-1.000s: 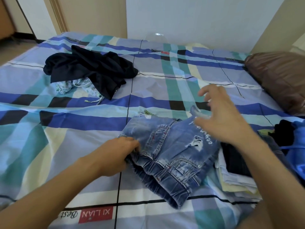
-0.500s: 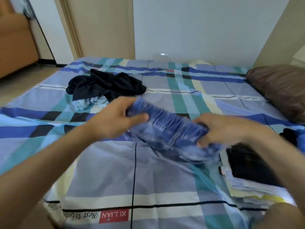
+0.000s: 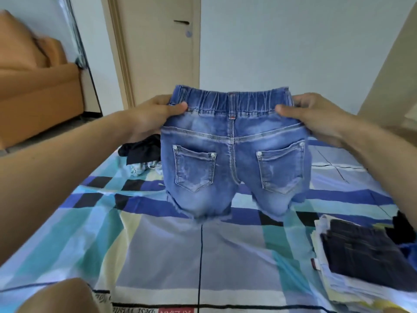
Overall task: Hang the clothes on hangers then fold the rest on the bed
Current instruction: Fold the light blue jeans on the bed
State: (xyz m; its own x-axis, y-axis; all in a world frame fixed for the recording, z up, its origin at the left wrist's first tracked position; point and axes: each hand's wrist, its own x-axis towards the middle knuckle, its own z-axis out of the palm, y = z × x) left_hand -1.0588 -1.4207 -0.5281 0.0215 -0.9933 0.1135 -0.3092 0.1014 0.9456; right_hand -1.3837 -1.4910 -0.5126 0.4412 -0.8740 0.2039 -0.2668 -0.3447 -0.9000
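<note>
We're holding the shorts [image 3: 234,152] up over the bed [image 3: 158,256], left hand [image 3: 155,116] and right hand [image 3: 316,118] pinching the waistband's ends.

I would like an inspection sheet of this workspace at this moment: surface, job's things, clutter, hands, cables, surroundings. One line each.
Surface: bed with a blue, teal and grey plaid sheet.
Job's things: denim shorts held up, back pockets facing the camera; folded stack at right; unfolded dark garment over a pale patterned one, far left.
Clutter: black item behind the stack, too hidden to identify.
Hands: left hand and right hand each grip one end of the waistband.
Cables: nothing seen.
Surroundings: closed door, orange sofa, pale wall.
</note>
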